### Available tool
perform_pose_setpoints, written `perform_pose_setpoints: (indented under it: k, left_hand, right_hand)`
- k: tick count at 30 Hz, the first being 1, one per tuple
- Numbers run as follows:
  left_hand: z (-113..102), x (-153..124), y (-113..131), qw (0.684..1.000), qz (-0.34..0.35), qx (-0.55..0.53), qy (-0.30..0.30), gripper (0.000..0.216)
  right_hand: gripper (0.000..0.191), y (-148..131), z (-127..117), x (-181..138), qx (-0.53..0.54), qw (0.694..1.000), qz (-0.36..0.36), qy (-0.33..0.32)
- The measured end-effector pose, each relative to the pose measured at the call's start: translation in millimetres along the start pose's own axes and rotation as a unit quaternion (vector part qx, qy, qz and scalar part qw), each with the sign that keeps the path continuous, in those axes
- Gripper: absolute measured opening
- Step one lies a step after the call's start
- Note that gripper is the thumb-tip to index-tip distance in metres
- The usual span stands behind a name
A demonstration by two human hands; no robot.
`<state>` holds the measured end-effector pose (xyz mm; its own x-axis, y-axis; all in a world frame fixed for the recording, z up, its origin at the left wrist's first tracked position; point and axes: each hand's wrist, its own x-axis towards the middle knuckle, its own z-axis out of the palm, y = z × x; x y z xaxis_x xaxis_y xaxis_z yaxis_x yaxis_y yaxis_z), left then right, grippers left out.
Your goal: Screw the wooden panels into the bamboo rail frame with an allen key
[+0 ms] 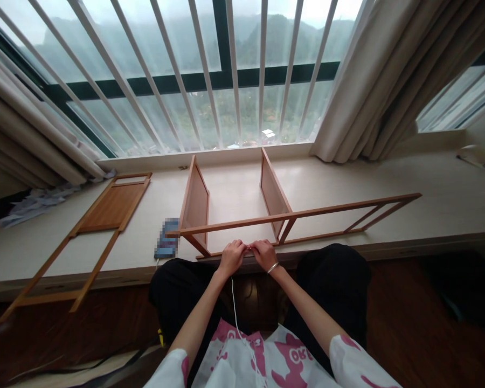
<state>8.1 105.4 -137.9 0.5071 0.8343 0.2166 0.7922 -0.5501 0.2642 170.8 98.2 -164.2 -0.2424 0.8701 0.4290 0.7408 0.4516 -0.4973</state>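
My left hand (233, 257) and my right hand (264, 254) meet fingertip to fingertip in front of my lap, at the near edge of the window ledge. Both have curled, pinching fingers; whatever lies between them is too small to make out. Just beyond them a partly assembled wooden frame (234, 222) rests on its side, with two upright wooden panels (275, 191) reaching toward the window. To the left lies a separate wooden frame piece (115, 205) with one filled panel, its legs jutting over the edge.
A phone-like device with a blurred screen (167, 237) sits left of the frame. A white cable (234, 307) hangs over my shirt. Curtains (359, 81) flank the barred window (202, 81). Crumpled pale wrapping (40, 202) lies at the far left of the ledge (388, 172).
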Motion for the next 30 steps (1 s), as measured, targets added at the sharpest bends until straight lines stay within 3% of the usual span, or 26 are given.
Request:
perform_pose_setpoints:
  k: [13,30]
  left_hand:
    - [-5,53,-39,0.998,0.012,-0.046,-0.026,0.02]
    - [6,74,-43,0.999,-0.03,-0.014,0.009,0.024]
  right_hand:
    - [0.012,24,5,54,0.017,0.998,0.042,-0.05]
    - [0.011,44,9,77,0.036,0.996,0.069,-0.05]
